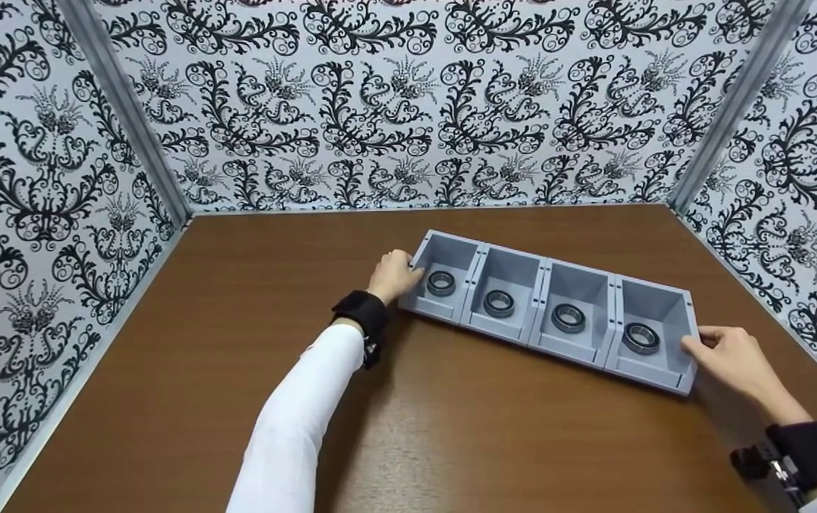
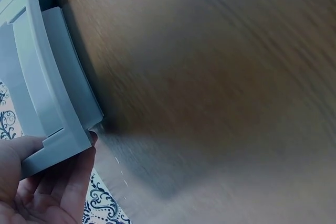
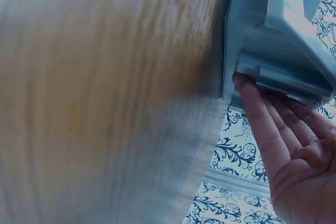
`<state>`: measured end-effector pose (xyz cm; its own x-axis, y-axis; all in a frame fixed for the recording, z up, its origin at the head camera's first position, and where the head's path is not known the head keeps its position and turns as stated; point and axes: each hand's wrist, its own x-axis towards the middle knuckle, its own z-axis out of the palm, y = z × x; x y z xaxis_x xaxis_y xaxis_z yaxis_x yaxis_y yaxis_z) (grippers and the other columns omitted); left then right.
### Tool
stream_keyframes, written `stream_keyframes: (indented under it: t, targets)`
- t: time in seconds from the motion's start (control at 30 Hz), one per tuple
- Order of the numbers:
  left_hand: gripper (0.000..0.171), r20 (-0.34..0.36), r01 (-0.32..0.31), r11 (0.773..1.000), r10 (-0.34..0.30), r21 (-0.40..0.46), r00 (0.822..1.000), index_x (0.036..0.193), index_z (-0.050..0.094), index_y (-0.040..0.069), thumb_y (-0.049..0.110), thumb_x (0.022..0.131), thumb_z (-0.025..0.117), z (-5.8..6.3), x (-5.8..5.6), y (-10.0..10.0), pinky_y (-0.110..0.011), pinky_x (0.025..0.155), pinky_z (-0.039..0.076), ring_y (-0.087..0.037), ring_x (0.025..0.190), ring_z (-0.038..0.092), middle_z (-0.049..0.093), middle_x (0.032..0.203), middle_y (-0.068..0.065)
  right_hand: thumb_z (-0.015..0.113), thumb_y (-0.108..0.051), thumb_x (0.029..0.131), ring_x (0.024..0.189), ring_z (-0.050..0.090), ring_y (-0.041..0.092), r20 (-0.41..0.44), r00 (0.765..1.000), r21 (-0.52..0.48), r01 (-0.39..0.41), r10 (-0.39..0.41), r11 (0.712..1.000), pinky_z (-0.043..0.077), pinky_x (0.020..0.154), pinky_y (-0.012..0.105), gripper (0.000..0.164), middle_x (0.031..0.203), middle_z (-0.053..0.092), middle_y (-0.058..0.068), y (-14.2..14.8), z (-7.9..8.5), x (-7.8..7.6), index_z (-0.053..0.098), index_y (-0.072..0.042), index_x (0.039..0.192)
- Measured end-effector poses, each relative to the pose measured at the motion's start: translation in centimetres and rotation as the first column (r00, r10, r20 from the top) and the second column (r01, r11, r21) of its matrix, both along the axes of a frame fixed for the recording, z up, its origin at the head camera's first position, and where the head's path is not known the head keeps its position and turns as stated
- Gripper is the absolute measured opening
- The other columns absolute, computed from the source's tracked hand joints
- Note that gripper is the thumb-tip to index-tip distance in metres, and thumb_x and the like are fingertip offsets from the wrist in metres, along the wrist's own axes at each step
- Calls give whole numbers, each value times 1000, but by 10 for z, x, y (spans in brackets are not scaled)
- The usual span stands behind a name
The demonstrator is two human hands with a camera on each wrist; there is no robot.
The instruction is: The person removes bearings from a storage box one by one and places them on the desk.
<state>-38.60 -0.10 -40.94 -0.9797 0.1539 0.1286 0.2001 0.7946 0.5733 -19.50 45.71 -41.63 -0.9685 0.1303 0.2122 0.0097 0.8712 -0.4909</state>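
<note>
A grey row of joined open-topped bins (image 1: 538,303) lies at a slant over the wooden table. Each compartment holds one dark ring-shaped ball bearing (image 1: 499,314). My left hand (image 1: 392,276) grips the far-left end wall, its thumb over the rim and its fingers round the outside. In the left wrist view, the fingertips of the left hand (image 2: 47,187) reach under the bin's corner. At the opposite end, my right hand (image 1: 732,356) holds the right wall, thumb on the rim. The right wrist view shows that hand's fingers (image 3: 268,124) stretched along the outer wall and beneath its ledge.
The brown tabletop (image 1: 237,299) extends around the bins. Black-and-white patterned panels (image 1: 408,107) enclose the back and both sides, with grey posts (image 1: 127,107) at the corners. A black strap with a small camera (image 1: 365,317) is on each wrist.
</note>
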Motion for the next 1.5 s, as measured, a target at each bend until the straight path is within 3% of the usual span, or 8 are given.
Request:
stream_keyframes:
  t: [0.17, 0.3, 0.7, 1.1, 1.5]
  targets:
    - [26, -21, 27, 1000, -27, 12, 999, 59, 52, 12, 21, 81, 62, 2, 2, -5, -36, 67, 44, -20, 67, 51, 57, 67, -3, 56, -27, 86, 67, 45, -15, 12, 1000, -4, 3, -3, 1000, 38, 58, 12, 41, 97, 66, 28, -4, 3, -2, 63, 7, 108]
    - [32, -19, 41, 999, -40, 20, 999, 54, 43, 16, 19, 81, 61, 3, 3, -8, -32, 63, 39, -18, 64, 45, 45, 59, 1, 55, -28, 87, 68, 44, -17, 35, 999, -13, 9, -8, 1000, 38, 59, 12, 42, 100, 65, 28, -5, 4, -4, 62, 7, 110]
    - [23, 17, 32, 999, -33, 29, 999, 61, 53, 12, 19, 80, 62, 5, 8, -17, -38, 71, 47, -19, 67, 48, 55, 68, -3, 53, -30, 88, 69, 48, -9, 106, 994, -32, -19, 22, 999, 40, 61, 14, 47, 104, 64, 28, -11, 9, -10, 59, 8, 114]
    - [34, 15, 36, 999, -36, 23, 999, 53, 39, 15, 17, 79, 60, 7, 18, -31, -29, 59, 35, -20, 64, 43, 44, 61, -1, 51, -25, 89, 66, 52, -9, 96, 993, -42, -72, 76, 996, 40, 61, 12, 41, 92, 69, 23, -20, 11, -16, 61, 8, 111]
    - [33, 14, 29, 998, -30, 60, 999, 51, 42, 15, 15, 78, 60, 6, 25, -48, -24, 52, 32, -17, 58, 43, 39, 52, 4, 50, -22, 89, 65, 53, -7, 102, 990, -71, -90, 97, 993, 42, 60, 14, 39, 93, 69, 23, -32, 11, -28, 61, 9, 112]
